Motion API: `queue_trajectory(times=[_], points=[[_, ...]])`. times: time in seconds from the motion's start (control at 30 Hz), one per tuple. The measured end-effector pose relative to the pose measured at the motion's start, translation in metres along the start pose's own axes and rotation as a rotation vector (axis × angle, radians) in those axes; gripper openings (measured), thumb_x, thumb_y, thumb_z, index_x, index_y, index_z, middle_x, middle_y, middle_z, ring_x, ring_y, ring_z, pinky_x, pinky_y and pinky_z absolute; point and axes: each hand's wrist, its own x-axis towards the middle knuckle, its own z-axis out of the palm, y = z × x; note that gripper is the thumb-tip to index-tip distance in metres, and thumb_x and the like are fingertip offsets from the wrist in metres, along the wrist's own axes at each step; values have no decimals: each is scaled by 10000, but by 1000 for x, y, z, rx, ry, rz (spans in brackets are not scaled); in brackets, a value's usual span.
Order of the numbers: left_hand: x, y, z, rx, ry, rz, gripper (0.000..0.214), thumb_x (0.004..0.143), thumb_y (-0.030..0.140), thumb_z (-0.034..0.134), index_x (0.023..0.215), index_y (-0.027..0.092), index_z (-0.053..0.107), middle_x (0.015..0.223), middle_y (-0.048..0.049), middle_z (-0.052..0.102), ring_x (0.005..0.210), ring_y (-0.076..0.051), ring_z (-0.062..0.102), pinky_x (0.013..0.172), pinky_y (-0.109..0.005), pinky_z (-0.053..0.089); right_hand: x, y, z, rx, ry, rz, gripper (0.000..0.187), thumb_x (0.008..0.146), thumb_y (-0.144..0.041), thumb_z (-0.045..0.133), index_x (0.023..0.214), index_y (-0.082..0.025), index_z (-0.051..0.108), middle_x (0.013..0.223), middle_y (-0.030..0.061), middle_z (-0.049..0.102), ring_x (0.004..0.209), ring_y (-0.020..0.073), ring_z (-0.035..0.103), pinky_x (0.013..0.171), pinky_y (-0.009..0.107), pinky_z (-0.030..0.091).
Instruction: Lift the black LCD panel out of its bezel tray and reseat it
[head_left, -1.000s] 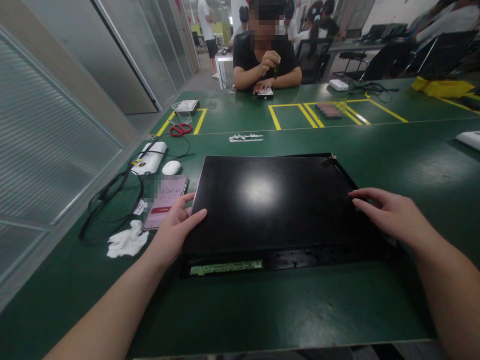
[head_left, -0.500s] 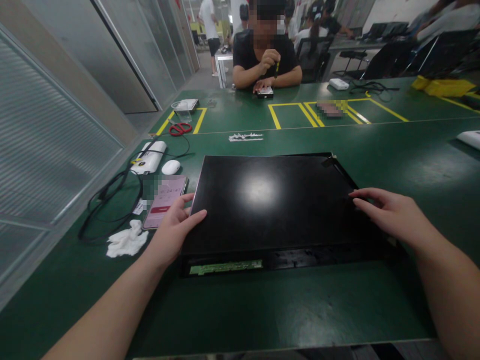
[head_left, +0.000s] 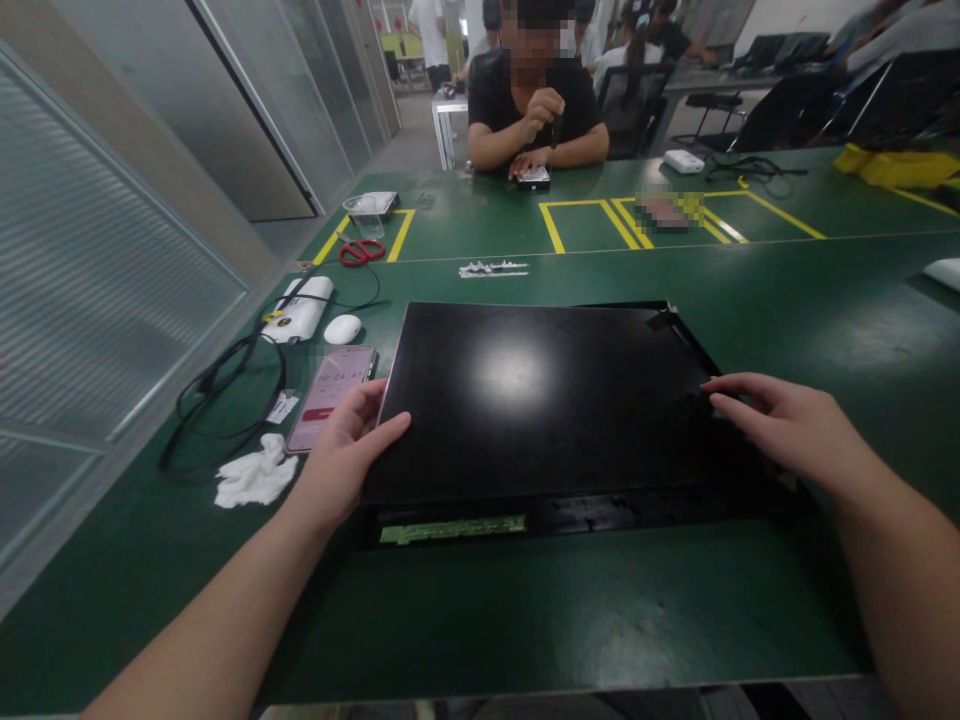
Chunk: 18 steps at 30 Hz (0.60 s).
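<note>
A large black display panel [head_left: 540, 395] lies flat on the green table [head_left: 525, 610], with a green circuit strip [head_left: 452, 530] showing along its near edge. My left hand [head_left: 346, 455] grips the panel's left edge, thumb on top and fingers under the rim. My right hand [head_left: 787, 425] rests on the panel's right edge, fingers curled over it. The panel's glossy face reflects a ceiling light.
Left of the panel lie a phone [head_left: 328, 384], a crumpled white tissue [head_left: 253, 479], a black cable loop [head_left: 217, 400], a white mouse [head_left: 342, 328] and a white box [head_left: 298, 312]. Red scissors [head_left: 360, 252] lie farther back. A person in black [head_left: 536, 100] works across the table.
The view has tilted slightly, shifting the far things upward in the picture. Both hands keep their hold on the panel's edges; the panel has barely moved.
</note>
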Motion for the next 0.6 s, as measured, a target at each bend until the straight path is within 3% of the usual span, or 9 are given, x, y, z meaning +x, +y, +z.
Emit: queue_trajectory(times=[0.17,0.33,0.47,0.6], points=[[-1,2,-1,58,-17,-23,570,688,390,973,1161,239,692,1208,-72,803,1221,-346,732,945,-388,638,0,0,1,12,-2,3,687,667,-713,549,1084,-238,819,721,45,719,613,259,647,700,441,483],[1,-2,-5,171,-89,19,615,760,430,919,1267,218,641,1318,-117,757,1291,-368,688,1091,-505,563,2,1,2,-6,25,5,664,671,-687,553,1081,-236,816,646,30,672,604,266,644,696,441,474],[7,-13,-10,368,-117,150,504,827,448,825,1240,217,651,1587,-169,570,1483,-400,533,1245,-586,394,3,2,2,5,32,14,676,657,-689,560,1084,-234,819,617,26,650,608,275,645,691,445,474],[12,-22,-16,580,-96,280,443,862,465,752,1215,211,663,1677,-209,450,1614,-396,345,1311,-589,259,4,3,3,4,38,17,667,659,-682,568,1089,-238,821,658,31,679,618,268,651,712,452,488]])
